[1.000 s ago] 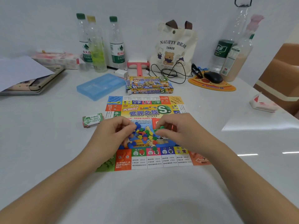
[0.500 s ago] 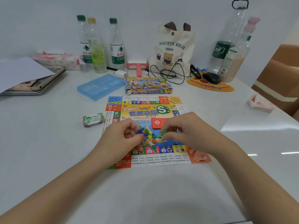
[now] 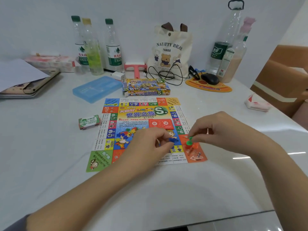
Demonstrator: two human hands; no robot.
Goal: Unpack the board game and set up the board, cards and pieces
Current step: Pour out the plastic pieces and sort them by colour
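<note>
placing pawns on the start corner; setup partly done.
board (image 3: 141,114) lies flat on the worktop (image 3: 50,155), box (image 3: 145,87) behind it, money pack (image 3: 89,122) beside its left edge. my right hand (image 3: 221,130) pinches a green pawn (image 3: 189,142) over the orange corner; left hand (image 3: 150,145) pinches a blue piece (image 3: 172,140). loose pieces (image 3: 126,134) remain unsorted. i judge clear room along the near edge.

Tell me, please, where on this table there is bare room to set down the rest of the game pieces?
The widest bare patch is the white table in front of the board, on the person's side. Another lies left of the money pack, below the papers. A third lies right of the board, short of the tissue packet. The back edge, around the bottles and tote bag, is crowded.
</note>
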